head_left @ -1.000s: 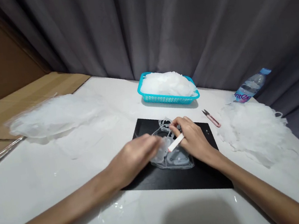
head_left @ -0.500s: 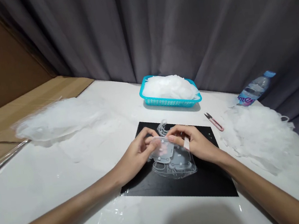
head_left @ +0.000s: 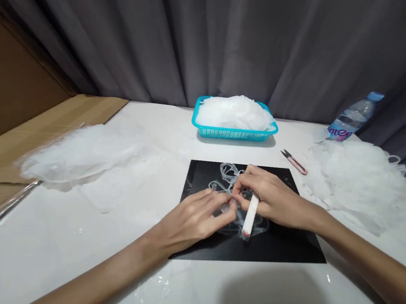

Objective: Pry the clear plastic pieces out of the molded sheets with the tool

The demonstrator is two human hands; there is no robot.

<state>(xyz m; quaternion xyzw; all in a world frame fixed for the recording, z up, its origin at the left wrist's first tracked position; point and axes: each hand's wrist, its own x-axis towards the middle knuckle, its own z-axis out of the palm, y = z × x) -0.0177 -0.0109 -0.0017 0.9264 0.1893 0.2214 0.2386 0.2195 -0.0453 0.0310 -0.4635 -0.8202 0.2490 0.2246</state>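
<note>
Over a black mat [head_left: 195,255], my left hand [head_left: 200,215] pinches thumb and forefinger at a translucent plastic piece [head_left: 230,213], mostly covered by the fingers. My right hand [head_left: 270,198] is closed, its fingertips meeting my left ones at the same piece. A flat white stick [head_left: 250,217] with a reddish tip lies in my right hand and points down toward the mat. Looped clear strands [head_left: 229,170] spread on the mat just beyond the fingertips. More clear plastic shows below the hands; its shape is hard to make out.
A blue basket [head_left: 238,134] of white fluffy material stands at the back. Thread snips [head_left: 294,162] lie right of the mat, near a white translucent heap [head_left: 365,179] and a leaning water bottle [head_left: 357,118]. On the left are another white heap [head_left: 82,154] and cardboard [head_left: 94,107].
The flat translucent piece, held up and visible before, is now lower and largely hidden. My left hand has turned palm down, and the white stick has swung into fuller view.
</note>
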